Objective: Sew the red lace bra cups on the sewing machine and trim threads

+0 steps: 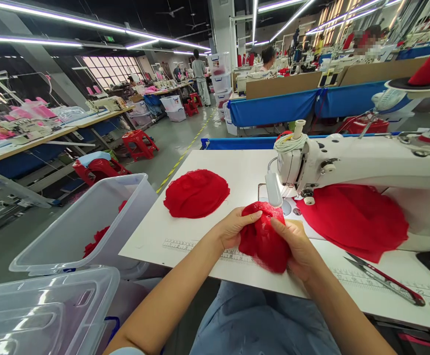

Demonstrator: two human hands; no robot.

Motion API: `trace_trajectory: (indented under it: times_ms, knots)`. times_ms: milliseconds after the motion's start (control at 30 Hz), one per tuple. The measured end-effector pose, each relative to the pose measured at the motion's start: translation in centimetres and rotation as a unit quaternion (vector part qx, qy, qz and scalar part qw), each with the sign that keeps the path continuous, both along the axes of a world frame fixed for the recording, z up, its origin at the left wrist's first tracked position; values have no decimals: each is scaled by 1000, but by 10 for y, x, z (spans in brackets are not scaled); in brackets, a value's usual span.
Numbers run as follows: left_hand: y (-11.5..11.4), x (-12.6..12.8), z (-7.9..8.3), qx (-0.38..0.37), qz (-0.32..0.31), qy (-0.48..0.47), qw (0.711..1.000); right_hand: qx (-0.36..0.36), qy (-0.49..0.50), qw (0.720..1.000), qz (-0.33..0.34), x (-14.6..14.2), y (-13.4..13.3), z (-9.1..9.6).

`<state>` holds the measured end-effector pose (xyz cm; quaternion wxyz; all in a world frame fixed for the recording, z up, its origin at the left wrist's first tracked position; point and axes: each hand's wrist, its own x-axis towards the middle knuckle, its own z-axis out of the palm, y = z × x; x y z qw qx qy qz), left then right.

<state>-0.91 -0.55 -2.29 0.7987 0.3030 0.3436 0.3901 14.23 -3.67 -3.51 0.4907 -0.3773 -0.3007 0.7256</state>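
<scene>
Both of my hands grip one piece of red lace fabric [263,241] just in front of the sewing machine [359,158]. My left hand [235,227] pinches its left upper edge, thumb on top. On the right side, my right hand [296,241] has its thumb pressed on the cloth, its other fingers mostly hidden behind. A pile of red fabric pieces [196,193] lies on the white table [148,241] to the left. Under the machine's arm spreads another red fabric stack [359,217]. The machine's needle area is partly covered by a small lamp [273,190].
Scissors [388,281] with red-and-black handles lie at the table's right. An open clear plastic bin [126,212] holding red scraps stands left, beside a lidded bin [45,305]. Red stools [139,145] stand along the aisle. Other people and machines are farther back.
</scene>
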Motion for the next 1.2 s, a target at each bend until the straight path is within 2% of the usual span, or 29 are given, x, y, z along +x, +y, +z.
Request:
trace_trajectory:
  times_ms: [133,233,300,467,700,867,933,1000,1100,1200]
  knots:
    - [1,7,0,-17,11,11,1000,-8,-16,1000,4,1,-3,2]
    - [4,11,2,6,72,10,997,-24,-35,997,62,0,-7,-1]
    - [7,13,3,12,112,11,994,-32,-54,995,75,-1,-9,-3]
    - [14,17,4,13,188,17,982,-54,-41,996,54,-5,-9,-5]
    - [21,18,3,12,234,32,972,-44,-18,999,25,-12,-8,-2]
    - [25,17,-1,8,257,43,965,-16,-17,1000,-3,-16,-11,-8]
    - [29,17,-2,2,277,48,960,7,-48,999,2,-18,-13,-13]
    - [35,17,-4,-8,303,50,952,61,-96,993,12,-21,-16,-17]
    - [50,17,-7,-31,337,52,940,168,-169,971,18,-27,-21,-22]
    - [62,17,-11,-56,342,58,936,234,-220,947,7,-31,-25,-24]
